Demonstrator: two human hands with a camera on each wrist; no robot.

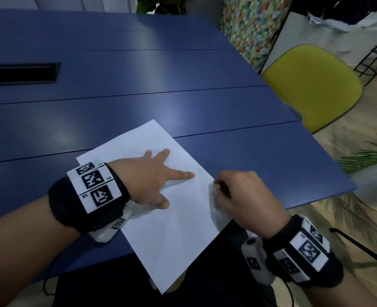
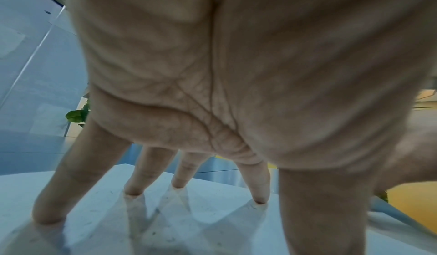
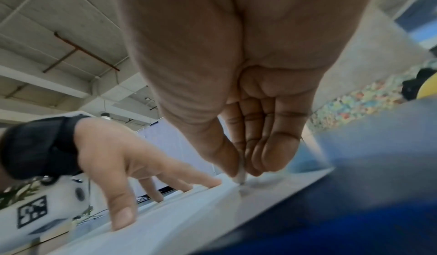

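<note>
A sheet of paper (image 1: 172, 229) lies slantwise on a blue table (image 1: 183, 85), long axis toward the person. The left hand (image 1: 143, 180) presses it with 5 spread fingers. The right hand (image 1: 243, 196), alongside, apparently pinches its right corner.

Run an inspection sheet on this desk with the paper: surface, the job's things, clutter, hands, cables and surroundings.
Surface: blue table in seamed panels, black slot at far left.
Job's things: white sheet of paper, lying skewed, near corner overhanging the table edge.
Clutter: nothing seen.
Grippers: left hand presses the sheet with spread fingers; right hand pinches its right edge.
Cables: thin black cord hanging from the left wristband.
Surroundings: yellow chair, mosaic wall, plant.
</note>
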